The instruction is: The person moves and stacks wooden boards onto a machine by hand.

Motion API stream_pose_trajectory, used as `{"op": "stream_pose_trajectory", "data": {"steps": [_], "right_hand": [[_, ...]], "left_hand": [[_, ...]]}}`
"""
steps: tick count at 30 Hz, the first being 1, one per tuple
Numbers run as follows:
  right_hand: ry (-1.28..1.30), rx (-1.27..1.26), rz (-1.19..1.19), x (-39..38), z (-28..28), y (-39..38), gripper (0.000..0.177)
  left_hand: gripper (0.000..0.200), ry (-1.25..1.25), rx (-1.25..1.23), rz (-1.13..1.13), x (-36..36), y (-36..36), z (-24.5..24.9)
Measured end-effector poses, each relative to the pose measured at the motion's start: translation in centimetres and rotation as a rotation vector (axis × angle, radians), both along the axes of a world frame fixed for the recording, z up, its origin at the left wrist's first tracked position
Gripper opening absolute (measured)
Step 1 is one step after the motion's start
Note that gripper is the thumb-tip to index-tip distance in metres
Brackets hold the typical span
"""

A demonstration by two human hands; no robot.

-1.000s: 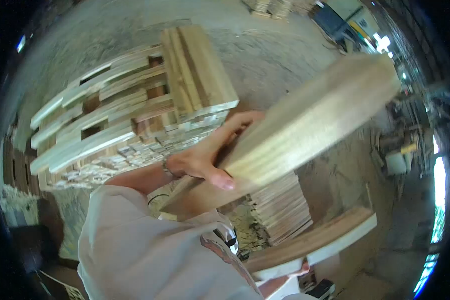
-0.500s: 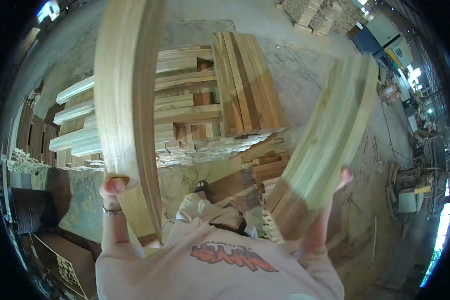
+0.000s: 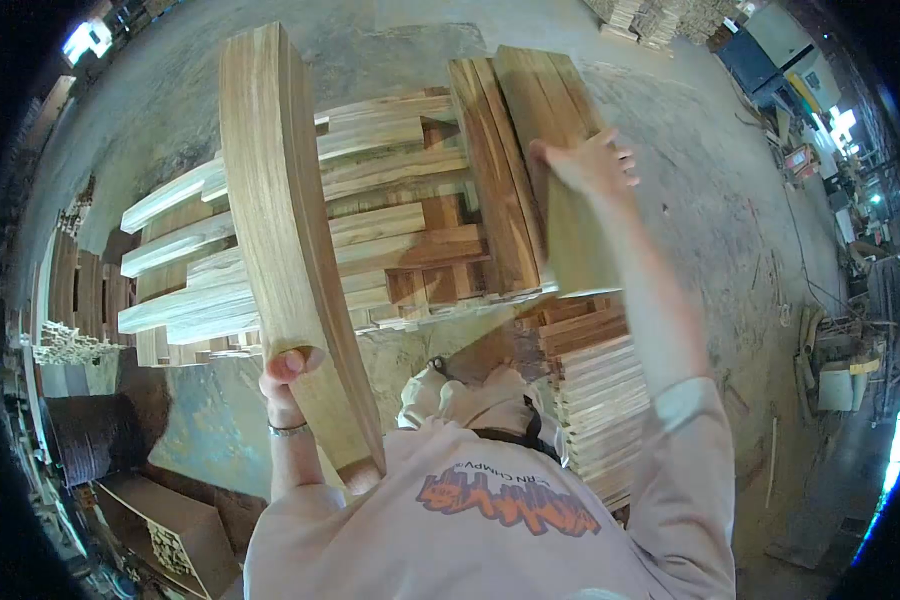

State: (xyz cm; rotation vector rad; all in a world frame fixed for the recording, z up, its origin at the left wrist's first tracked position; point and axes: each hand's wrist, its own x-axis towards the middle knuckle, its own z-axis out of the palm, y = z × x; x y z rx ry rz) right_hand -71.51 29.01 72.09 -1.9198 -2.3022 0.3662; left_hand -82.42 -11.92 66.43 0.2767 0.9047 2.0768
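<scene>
A long bundle of pale planks [image 3: 270,200] stands upright in front of me at the left, held near its lower end by my left hand [image 3: 292,375], whose thumb lies across the near face. My right hand [image 3: 592,165] is spread, fingers apart, over the right edge of another plank group [image 3: 570,240]. That group lies on the wood stack, beside brown planks [image 3: 495,180]. Under both, layered boards [image 3: 400,240] run crosswise. The underside of my right hand is hidden, and its forearm is slightly blurred.
Near my legs at the right is a lower stack of thin boards [image 3: 605,400]. A dark bin [image 3: 85,435] and an open brown box [image 3: 170,520] are at the lower left. Machinery and clutter line the right side, with a blue cabinet [image 3: 750,65] farther back.
The planks from my right hand now lie on the stack, and that hand has moved up and opened over them. The left bundle has shifted slightly right and down in view, still held.
</scene>
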Motion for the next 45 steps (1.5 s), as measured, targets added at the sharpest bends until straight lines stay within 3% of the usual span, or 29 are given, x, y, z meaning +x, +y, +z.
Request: {"op": "stream_pose_trajectory", "data": {"steps": [4,6,10,12,16,23,28,31,34,35,37,38,41,42,44,45], "right_hand": [[-0.077,-0.025,0.073,0.0,-1.0,0.3,0.142],[0.005,-0.034,0.155,1.0,-0.1,0.5,0.141],[0.180,-0.047,0.363,3.7,-0.8,4.5,0.141],[0.202,-0.117,0.380,3.2,-0.4,4.5,0.139],[0.249,-0.131,0.442,2.0,-1.1,5.0,0.139],[0.189,-0.104,0.529,0.9,-1.6,4.8,0.138],[0.219,-0.203,0.532,1.2,-1.0,4.4,0.136],[0.268,-0.072,0.535,0.6,-2.5,4.6,0.133],[0.267,-0.151,0.545,1.3,-1.6,4.2,0.128],[0.278,-0.104,0.546,1.4,-1.9,4.2,0.128],[0.287,-0.063,0.556,1.1,-3.0,4.6,0.127],[0.279,-0.019,0.557,0.7,-3.9,4.8,0.126],[0.310,-0.018,0.559,0.8,-3.5,4.4,0.124],[0.344,-0.040,0.549,1.2,-3.1,4.5,0.122],[0.371,-0.087,0.582,1.8,-2.8,4.9,0.116],[0.402,-0.141,0.586,2.3,-2.8,5.2,0.111]], "left_hand": [[0.084,0.116,-0.049,0.036,2.0,1.6,0.7],[0.094,0.151,-0.123,0.232,2.8,2.4,0.8],[0.096,0.258,-0.197,0.153,2.2,4.9,1.8],[0.095,0.519,-0.302,0.289,1.7,7.8,4.3],[0.092,0.493,-0.390,0.294,1.2,13.1,6.7],[0.085,0.506,-0.398,0.235,0.0,19.9,6.1],[0.094,0.518,-0.602,0.196,-0.3,24.2,6.7],[0.101,0.584,-0.683,0.223,-1.7,26.6,6.2],[0.102,0.949,-1.044,0.275,-5.2,27.6,3.5],[0.102,0.950,-1.045,0.284,-5.8,28.1,2.4],[0.101,1.408,-1.656,0.438,-5.6,28.6,1.8],[0.095,1.048,-1.309,0.513,-6.3,28.0,2.2],[0.086,1.152,-1.080,0.131,-4.0,31.1,5.8],[0.086,1.129,-1.092,0.146,-3.1,31.8,5.1],[0.084,1.442,-1.319,0.122,-2.8,33.0,4.1],[0.084,1.451,-1.324,0.125,-2.3,32.8,3.6]]}}
